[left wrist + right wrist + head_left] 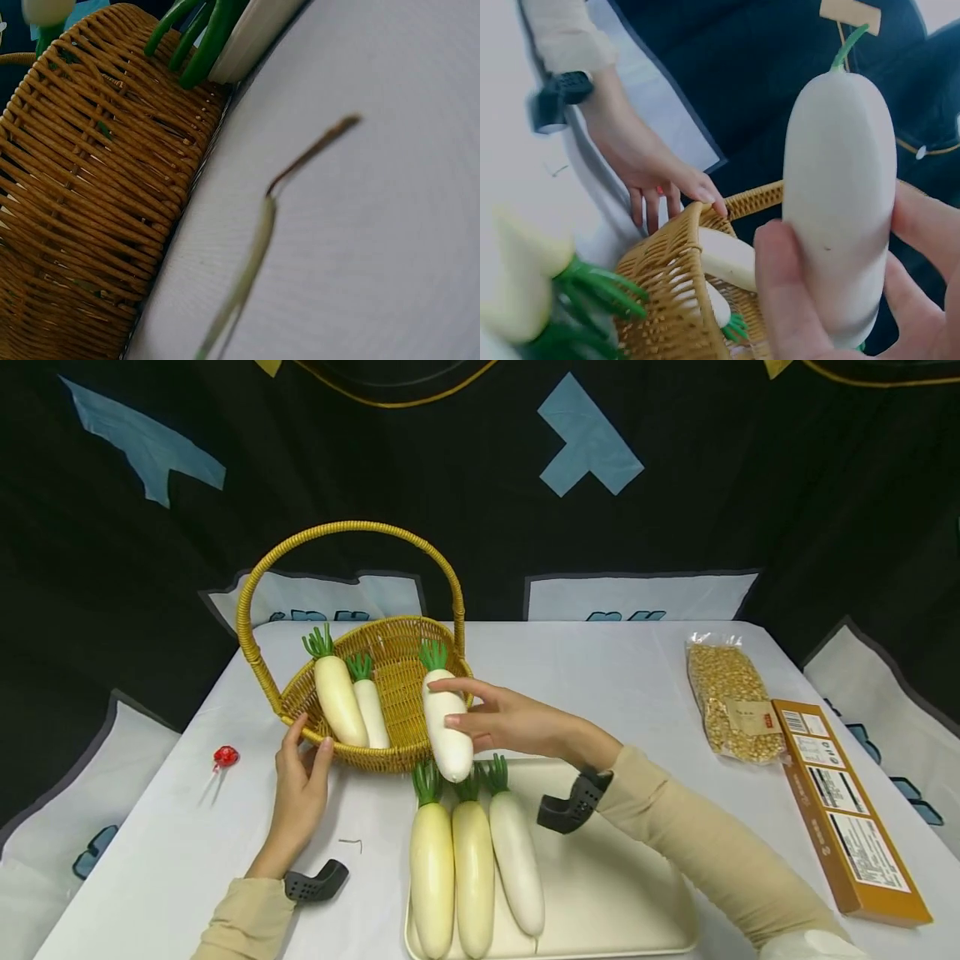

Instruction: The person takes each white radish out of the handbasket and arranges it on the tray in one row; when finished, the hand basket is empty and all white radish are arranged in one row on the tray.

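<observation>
A white radish (447, 727) with a green top is held in my right hand (517, 720), over the right rim of the wicker basket (401, 652). In the right wrist view, thumb and fingers grip the radish (840, 195) from both sides. My left hand (300, 797) holds the basket's front left rim, which the right wrist view also shows. Inside the basket lie a larger pale radish (339, 700) and a smaller white radish (371, 714). Three long radishes (472, 868) lie side by side on the left part of a cream tray (607, 893).
A red lollipop (225, 757) lies left of the basket. A small bent twig-like piece (351, 841) is on the white table near the left wrist. At the right are a bag of yellow kernels (731, 702) and an orange-brown box (847, 810). The basket's tall handle (352, 527) arches overhead.
</observation>
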A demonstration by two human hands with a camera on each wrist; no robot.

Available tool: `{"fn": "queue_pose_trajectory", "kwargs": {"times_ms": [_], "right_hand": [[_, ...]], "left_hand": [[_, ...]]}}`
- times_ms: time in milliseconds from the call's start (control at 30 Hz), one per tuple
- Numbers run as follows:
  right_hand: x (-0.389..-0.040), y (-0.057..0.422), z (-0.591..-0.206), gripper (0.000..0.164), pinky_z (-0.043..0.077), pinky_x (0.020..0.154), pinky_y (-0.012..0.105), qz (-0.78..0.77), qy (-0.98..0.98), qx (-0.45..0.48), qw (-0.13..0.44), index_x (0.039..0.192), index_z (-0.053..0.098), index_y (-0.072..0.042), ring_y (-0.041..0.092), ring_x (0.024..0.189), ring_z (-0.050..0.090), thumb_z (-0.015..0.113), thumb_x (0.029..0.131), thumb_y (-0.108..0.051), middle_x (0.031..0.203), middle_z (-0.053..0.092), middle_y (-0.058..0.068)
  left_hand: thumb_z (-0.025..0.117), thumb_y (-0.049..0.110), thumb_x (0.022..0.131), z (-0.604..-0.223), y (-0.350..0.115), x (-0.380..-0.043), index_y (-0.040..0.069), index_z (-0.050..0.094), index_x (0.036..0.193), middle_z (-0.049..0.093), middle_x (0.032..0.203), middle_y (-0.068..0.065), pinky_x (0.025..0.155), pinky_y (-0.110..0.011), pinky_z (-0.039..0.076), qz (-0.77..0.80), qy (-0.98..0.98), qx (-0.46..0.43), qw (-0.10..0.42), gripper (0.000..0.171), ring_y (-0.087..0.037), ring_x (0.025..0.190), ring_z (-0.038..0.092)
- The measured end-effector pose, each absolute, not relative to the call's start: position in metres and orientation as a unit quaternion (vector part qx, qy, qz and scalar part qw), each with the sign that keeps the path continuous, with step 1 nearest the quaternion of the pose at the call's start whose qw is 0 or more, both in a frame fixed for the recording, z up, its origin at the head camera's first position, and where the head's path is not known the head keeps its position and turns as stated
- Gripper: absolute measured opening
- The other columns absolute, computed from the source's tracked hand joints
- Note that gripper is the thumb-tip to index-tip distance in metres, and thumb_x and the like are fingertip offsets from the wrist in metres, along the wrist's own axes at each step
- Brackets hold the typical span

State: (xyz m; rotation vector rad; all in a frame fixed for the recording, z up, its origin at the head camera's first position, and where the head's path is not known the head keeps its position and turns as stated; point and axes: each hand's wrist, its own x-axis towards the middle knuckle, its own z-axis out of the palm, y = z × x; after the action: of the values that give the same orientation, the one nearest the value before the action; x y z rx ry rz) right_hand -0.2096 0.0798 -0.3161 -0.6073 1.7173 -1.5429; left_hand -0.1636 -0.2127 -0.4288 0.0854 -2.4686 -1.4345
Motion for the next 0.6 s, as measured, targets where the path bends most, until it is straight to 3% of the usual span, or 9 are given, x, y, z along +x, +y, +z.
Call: {"fn": "queue_pose_trajectory", "kwargs": {"times_ms": [167,333,600], "right_hand": [[-0.183,0.119,-0.319,0.054,0.049,0.091,0.033,-0.543,0.737,-0.22,0.337,0.134,0.036,-0.037,0.018,0.101,0.056,0.061,0.086,-0.031,0.118,0.051,0.011],[-0.159,0.151,-0.336,0.052,0.049,0.082,0.033,-0.51,0.773,-0.226,0.302,0.133,0.04,-0.028,0.02,0.097,0.058,0.061,0.086,-0.029,0.112,0.053,0.014],[-0.118,0.186,-0.372,0.048,0.049,0.067,0.022,-0.474,0.788,-0.259,0.295,0.13,0.044,-0.021,0.01,0.081,0.06,0.062,0.085,-0.026,0.1,0.058,0.006]], "left_hand": [[0.039,0.031,0.097,-0.429,-0.215,-0.161,0.023,0.011,0.146,0.019,0.141,-0.022,0.102,-0.049,0.037,-0.497,-0.855,0.032,0.141,0.058,-0.04,0.125,0.038],[0.039,0.031,0.097,-0.428,-0.215,-0.162,0.021,0.011,0.146,0.018,0.142,-0.021,0.102,-0.048,0.037,-0.5,-0.853,0.025,0.148,0.057,-0.04,0.125,0.038],[0.039,0.032,0.097,-0.429,-0.215,-0.162,0.021,0.011,0.146,0.02,0.141,-0.023,0.103,-0.047,0.037,-0.498,-0.855,0.025,0.145,0.058,-0.04,0.125,0.038]]}}
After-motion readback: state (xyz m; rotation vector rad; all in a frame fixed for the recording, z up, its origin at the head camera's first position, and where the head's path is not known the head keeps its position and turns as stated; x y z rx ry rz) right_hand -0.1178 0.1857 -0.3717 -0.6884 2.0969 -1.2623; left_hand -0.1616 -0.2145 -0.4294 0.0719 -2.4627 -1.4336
